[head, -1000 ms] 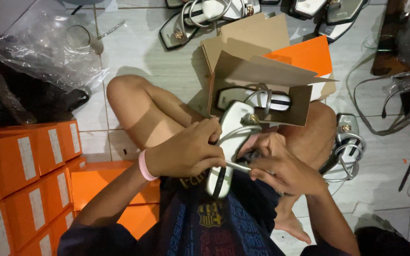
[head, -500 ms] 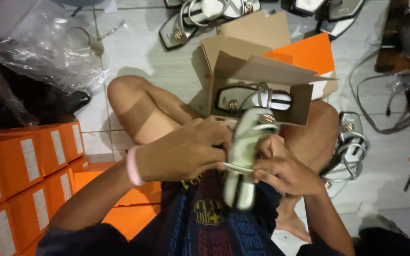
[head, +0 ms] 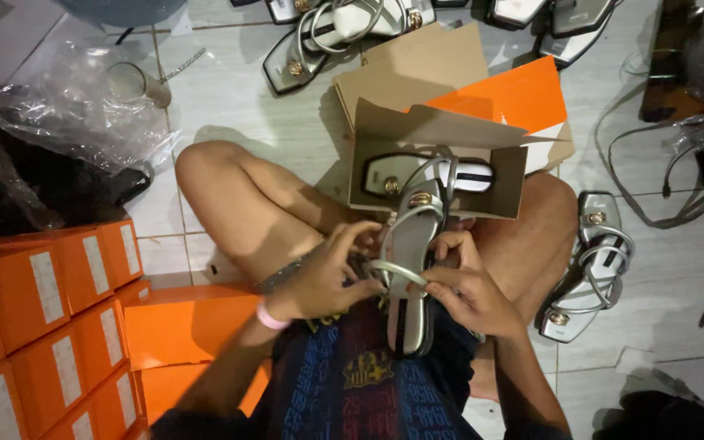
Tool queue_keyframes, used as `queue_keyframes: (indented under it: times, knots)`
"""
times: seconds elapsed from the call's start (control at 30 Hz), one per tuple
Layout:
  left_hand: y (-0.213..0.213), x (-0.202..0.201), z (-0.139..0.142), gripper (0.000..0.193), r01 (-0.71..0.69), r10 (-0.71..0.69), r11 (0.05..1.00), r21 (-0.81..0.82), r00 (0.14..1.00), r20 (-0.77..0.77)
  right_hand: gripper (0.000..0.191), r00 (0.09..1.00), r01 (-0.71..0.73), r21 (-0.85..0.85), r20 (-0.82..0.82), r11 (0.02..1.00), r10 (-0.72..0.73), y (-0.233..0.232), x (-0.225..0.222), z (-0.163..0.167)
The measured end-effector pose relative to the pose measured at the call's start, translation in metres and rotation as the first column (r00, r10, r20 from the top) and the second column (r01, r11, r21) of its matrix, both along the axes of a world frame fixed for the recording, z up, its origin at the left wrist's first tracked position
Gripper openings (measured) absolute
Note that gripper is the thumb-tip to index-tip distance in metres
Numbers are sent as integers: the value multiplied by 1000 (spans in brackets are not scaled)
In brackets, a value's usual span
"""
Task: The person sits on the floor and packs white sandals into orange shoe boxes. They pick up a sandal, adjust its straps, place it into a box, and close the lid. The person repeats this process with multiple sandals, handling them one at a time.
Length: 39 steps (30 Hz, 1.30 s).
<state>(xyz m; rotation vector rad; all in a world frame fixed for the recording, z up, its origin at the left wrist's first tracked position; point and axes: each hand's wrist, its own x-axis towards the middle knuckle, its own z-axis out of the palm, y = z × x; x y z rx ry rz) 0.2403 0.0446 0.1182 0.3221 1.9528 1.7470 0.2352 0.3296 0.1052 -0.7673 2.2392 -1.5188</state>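
Both hands hold a silver flat sandal with thin straps and a gold buckle (head: pixel 407 269) over the lap, just at six o'clock from the open brown cardboard shoe box (head: pixel 437 151). The left hand (head: pixel 327 277) pinches its back strap; the right hand (head: pixel 470 289) pinches the same strap's other side. The box already holds one matching sandal (head: pixel 429 173); this one is not yet inside. Stacked orange boxes (head: pixel 42 318) sit at eight o'clock, and a loose silver sandal (head: pixel 588 277) lies on the floor at three o'clock.

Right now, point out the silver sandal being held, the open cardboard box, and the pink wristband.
silver sandal (head: pixel 407 269), head view, on its insole.
open cardboard box (head: pixel 437 130), head view, on its raised flap.
pink wristband (head: pixel 268 316), head view, on the band at the left wrist.
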Motion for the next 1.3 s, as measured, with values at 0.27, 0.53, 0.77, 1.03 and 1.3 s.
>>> queue_keyframes:
  times: [0.27, 0.53, 0.77, 1.03, 1.3]
  knots:
    - [54, 43, -36, 51, -297, 224, 947, 122, 884, 411, 27, 953, 301, -136, 1, 944, -304, 3, 23, -33]
    - [43, 29, -27, 45, -286, 286, 958, 29, 958, 14, 45, 749, 637, -219, 403, 739, -526, 3, 36, -54]
    - [32, 28, -15, 47, -120, 130, 989, -87, 985, 117, 41, 893, 419, 89, -222, 903, -392, -3, 1, -16]
    - [19, 25, 0, 33, -72, 65, 995, -65, 992, -112, 37, 906, 12, 430, -386, 903, 172, -13, -43, 40]
    - [22, 22, 9, 16, -122, 63, 977, -174, 948, -313, 25, 878, -205, 440, -311, 874, 363, -28, -46, 74]
